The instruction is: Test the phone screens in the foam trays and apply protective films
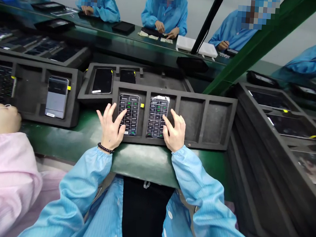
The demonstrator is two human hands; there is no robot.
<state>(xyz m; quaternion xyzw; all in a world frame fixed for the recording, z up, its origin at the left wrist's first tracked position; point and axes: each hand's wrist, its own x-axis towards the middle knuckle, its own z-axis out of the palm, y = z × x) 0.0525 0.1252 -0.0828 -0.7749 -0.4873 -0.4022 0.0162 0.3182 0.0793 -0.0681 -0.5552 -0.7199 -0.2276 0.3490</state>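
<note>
The desk [144, 157] is green and shiny. Over it, the left hand [112, 127] is spread wide, its index finger at the left phone [131, 119]; the right hand [175, 131], also spread, has its index finger at the right phone [155, 122]. Both phones lie in neighbouring compartments of one black foam tray [216, 117]. Farther are a second tray [152, 80] with two dark phones [102, 80], and people in blue coats [166, 15].

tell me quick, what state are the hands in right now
Left hand: open, holding nothing, over one lit phone.
Right hand: open, holding nothing, over the neighbouring phone.
</note>
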